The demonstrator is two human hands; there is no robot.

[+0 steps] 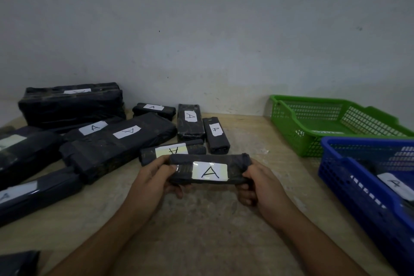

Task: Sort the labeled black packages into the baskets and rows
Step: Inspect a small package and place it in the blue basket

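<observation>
Small black package [209,169], label A up, held above the bench [201,219]; left hand [154,182] and right hand [257,186] each pinch one end; wrap looks slick, contents apparently firm and light; end grip suits.

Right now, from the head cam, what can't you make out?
- Blue basket: cut off by the right edge; only one package label shows inside.
- Green basket: floor partly hidden by its mesh walls and the blue basket.
- Far-left packages: labels glare-washed, cut by the left edge.
- Held package: ends covered by the left hand and right hand.
</observation>
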